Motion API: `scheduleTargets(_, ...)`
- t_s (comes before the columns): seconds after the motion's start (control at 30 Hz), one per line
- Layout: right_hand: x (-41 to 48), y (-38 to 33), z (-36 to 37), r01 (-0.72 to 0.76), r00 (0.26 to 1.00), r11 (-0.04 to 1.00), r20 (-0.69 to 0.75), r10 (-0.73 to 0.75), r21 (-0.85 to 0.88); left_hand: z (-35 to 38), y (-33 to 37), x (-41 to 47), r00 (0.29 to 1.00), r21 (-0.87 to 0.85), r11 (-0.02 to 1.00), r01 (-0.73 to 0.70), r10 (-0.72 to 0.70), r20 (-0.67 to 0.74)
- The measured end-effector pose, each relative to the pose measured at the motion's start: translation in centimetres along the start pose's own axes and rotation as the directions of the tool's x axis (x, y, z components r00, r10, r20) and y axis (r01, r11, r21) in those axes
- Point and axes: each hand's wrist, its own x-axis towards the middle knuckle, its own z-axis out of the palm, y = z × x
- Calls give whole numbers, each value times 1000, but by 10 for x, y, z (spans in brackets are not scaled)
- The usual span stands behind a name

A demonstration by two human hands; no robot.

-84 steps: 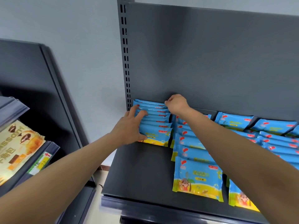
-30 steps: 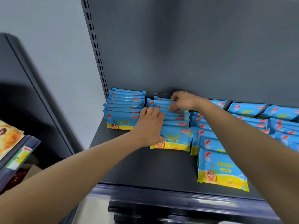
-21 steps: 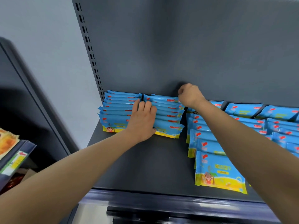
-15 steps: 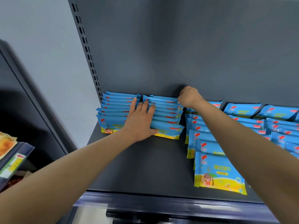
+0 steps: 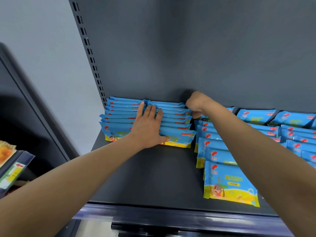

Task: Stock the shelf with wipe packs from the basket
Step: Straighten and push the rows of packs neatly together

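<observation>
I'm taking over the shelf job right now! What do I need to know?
Left grip: flat, fingers straight, pressing across the leftmost row and second row of wipe packs.
Right grip: curled at the second row's back right end; whether it holds a pack is unclear.
Done: several rows sit on the shelf; the third row reaches nearly to the front edge.
Left: the two left rows are short, bare shelf in front. Basket out of view.

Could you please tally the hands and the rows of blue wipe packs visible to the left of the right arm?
Hands: 2, the left hand and the right hand.
Rows of wipe packs: 3, the far-left row, the second row and the third row.
Total: 5.
</observation>
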Motion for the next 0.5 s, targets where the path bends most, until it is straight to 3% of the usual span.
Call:
scheduleTargets(0.07,1,-4,-2,-27,999,967,28,21,252,-2,1,1,1000,18,1000,-7,7,-10)
scheduleTargets(0.13,4,-3,3,100,992,989,-85,-91,111,-4,2,3,1000,19,1000,5,-5,-17)
scheduleTargets(0.3,0,1,2,2,999,971,-33,6,241,0,-1,2,999,39,999,-9,7,45)
scheduleTargets(0.4,1,3,3,-37,999,977,-2,38,210,2,-3,5,998,29,999,-21,19,66)
scheduleTargets(0.5,-3,-1,0,22,999,994,-34,-19,109,3,-4,7,996,-13,1000,-13,14,90)
